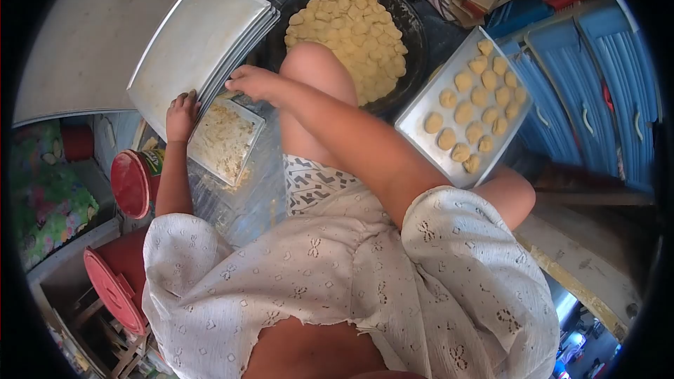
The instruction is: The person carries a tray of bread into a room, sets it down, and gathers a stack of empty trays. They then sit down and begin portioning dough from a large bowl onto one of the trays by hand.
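A stack of metal baking trays [200, 31] stands at the upper left, with several edges showing on its right side. My left hand [182, 116] is closed on the near edge of the top baking tray, fingertips over its surface. Across my body, my right hand [256, 84] reaches to the stack's right side, its fingers curled at a tray edge; their tips are partly hidden. Just below both hands lies a smaller tray [249, 142] with crumbly yellowish residue. A metal tray [423, 121] at my right knee carries several rows of round dough pieces [474, 95].
A large black basin [415, 35] full of dough pieces [344, 24] sits ahead, beyond my raised knee. Red buckets [130, 182] stand at the left. Blue plastic drawers [562, 84] line the right side, and a wooden ledge [576, 263] runs near my right knee.
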`<state>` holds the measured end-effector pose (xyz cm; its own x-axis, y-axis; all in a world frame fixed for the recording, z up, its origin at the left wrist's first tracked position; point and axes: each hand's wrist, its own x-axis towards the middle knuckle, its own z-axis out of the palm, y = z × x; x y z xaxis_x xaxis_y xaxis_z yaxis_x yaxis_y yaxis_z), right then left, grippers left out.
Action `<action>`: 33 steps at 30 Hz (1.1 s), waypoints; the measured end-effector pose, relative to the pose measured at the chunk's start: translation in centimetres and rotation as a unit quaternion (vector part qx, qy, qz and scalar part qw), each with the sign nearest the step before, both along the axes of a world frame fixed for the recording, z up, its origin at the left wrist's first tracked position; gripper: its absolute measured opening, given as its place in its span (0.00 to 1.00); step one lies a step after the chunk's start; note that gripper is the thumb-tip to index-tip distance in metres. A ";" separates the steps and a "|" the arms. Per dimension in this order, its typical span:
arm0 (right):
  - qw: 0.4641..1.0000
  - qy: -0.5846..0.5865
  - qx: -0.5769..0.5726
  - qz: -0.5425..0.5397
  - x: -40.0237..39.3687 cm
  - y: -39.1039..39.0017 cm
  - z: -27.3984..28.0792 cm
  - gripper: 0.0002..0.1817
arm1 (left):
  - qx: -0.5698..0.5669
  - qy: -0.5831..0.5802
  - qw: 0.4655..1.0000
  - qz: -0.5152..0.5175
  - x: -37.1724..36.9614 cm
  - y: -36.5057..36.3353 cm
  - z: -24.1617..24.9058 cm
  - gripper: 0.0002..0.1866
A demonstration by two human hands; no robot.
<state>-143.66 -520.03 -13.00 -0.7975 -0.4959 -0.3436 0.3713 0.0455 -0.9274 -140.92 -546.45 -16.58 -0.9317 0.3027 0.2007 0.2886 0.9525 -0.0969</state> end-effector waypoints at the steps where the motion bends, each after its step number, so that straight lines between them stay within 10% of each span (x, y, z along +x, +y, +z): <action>1: 1.000 -0.005 -0.001 0.005 -0.1 -0.1 0.0 0.20 | 0.000 0.001 1.000 -0.001 -0.1 -0.1 -0.1 0.17; 8: 0.998 -0.005 0.042 0.054 -0.1 0.4 0.6 0.28 | -0.081 0.003 0.997 -0.020 -0.9 2.4 2.5 0.07; 13: 0.986 -0.098 -0.137 0.021 0.8 1.1 2.9 0.40 | 0.004 0.022 0.999 -0.049 3.4 11.6 10.6 0.06; 16: 0.953 -0.129 -0.268 -0.057 1.1 1.7 2.6 0.27 | -0.004 -0.029 0.998 -0.051 5.9 16.3 11.5 0.09; 20: 0.930 -0.106 -0.328 -0.126 1.9 3.8 1.9 0.20 | 0.324 0.083 0.941 0.050 5.8 15.4 12.7 0.18; 23: 0.943 0.006 -0.313 -0.111 3.5 11.3 4.2 0.21 | 0.246 0.210 0.941 0.101 4.1 10.8 13.0 0.26; 25: 0.942 -0.060 -0.297 -0.143 5.1 17.3 7.2 0.22 | 0.458 0.039 0.866 0.196 3.3 10.0 13.1 0.31; 30: 0.925 0.031 -0.238 -0.296 10.4 32.0 8.5 0.29 | 0.626 -0.209 0.749 0.059 2.8 22.9 15.0 0.20; 33: 0.862 0.148 -0.034 -0.483 15.6 38.5 6.8 0.22 | 0.392 -0.150 0.907 0.036 3.8 31.4 14.2 0.17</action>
